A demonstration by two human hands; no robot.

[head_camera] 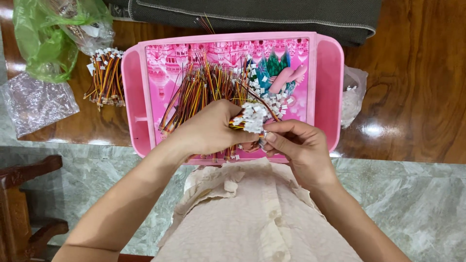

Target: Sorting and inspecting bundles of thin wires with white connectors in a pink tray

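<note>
A: Where is there room on the pink tray [329, 73]?

B: Its side trough at three o'clock lies bare, and so does the narrow one at nine o'clock. The middle is blocked by loose wires [204, 90] and scattered white connectors [279, 99].

A: And off the tray?

B: At nine o'clock a wire bundle [106, 77], a green bag [41, 43] and a clear bag [34, 102] crowd the wooden table [412, 97]. At twelve o'clock, dark fabric [252, 14]. At three o'clock, past a small plastic bag [352, 97], bare wood.
</note>
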